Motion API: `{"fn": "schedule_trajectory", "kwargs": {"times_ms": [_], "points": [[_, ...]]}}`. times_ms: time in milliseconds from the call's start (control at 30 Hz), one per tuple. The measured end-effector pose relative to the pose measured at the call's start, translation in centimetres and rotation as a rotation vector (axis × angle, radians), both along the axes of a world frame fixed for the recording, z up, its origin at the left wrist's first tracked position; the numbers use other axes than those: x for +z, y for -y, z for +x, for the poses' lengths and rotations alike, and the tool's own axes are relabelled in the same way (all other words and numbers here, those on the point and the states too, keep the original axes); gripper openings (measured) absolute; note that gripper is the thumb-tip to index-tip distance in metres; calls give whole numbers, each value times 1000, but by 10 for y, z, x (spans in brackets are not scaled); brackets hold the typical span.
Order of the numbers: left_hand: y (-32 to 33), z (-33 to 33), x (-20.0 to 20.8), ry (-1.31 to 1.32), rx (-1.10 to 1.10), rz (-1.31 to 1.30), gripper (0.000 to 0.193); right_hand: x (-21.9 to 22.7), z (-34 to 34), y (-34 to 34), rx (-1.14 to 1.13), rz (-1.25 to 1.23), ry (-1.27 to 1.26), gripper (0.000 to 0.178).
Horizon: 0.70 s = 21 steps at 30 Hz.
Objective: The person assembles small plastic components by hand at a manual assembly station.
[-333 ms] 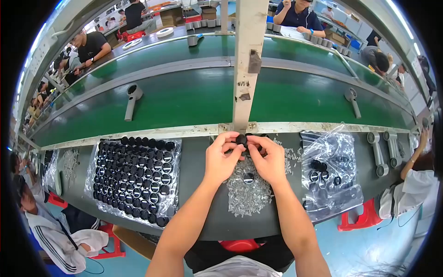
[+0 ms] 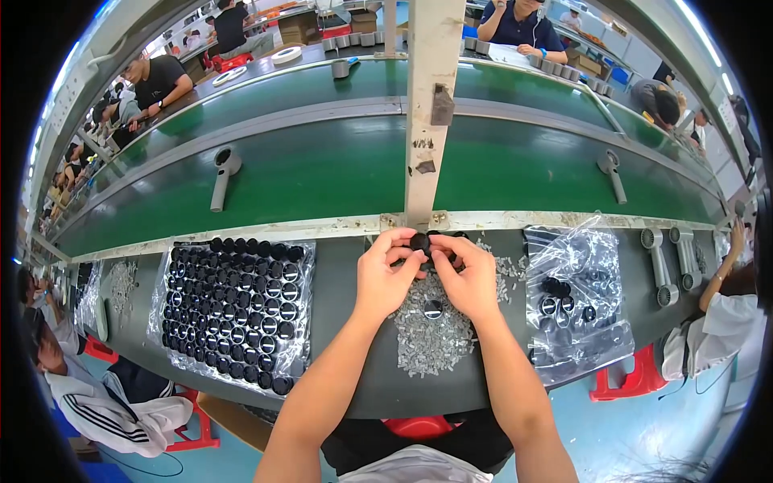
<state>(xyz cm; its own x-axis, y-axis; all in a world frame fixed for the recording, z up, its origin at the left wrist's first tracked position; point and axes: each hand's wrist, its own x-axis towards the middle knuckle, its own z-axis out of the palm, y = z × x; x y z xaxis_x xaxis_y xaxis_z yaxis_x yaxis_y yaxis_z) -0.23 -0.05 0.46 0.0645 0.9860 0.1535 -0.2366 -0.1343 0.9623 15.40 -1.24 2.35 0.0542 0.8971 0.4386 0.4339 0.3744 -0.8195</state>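
A round black cap (image 2: 419, 241) is pinched upright between the thumb and fingers of my left hand (image 2: 385, 272). Close against its right side, my right hand (image 2: 469, 278) is closed, thumb and fingertips together; whatever they pinch is too small or hidden to name. Below both hands spreads a pile of small clear-grey plastic pieces (image 2: 435, 346), with one black disc (image 2: 433, 309) lying on top. More black caps (image 2: 460, 236) lie just behind my right fingers, partly covered.
Left, rows of black caps (image 2: 229, 310) lie on clear plastic; right, a plastic bag (image 2: 580, 322) carries several more. Grey handled parts (image 2: 659, 270) rest farther right. Beyond a white post (image 2: 427, 121), grey parts (image 2: 222, 179) lie on a green conveyor belt (image 2: 314, 177). People sit around.
My hands stay almost still around the cap. On the near belt the grey parts have shifted slightly left, while a grey part on the far belt has shifted slightly right.
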Motion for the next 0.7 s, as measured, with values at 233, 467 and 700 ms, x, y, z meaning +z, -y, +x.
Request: {"fn": "schedule_trajectory", "kwargs": {"times_ms": [233,467,700], "points": [[1,0,0,-1,2,6,34,0,1,0,-4,-3,3,24],[1,1,1,-6,2,-3,33,-1,1,0,-1,-4,3,24],[0,1,0,-6,7,-12,33,-2,1,0,2,-11,-1,24]]}}
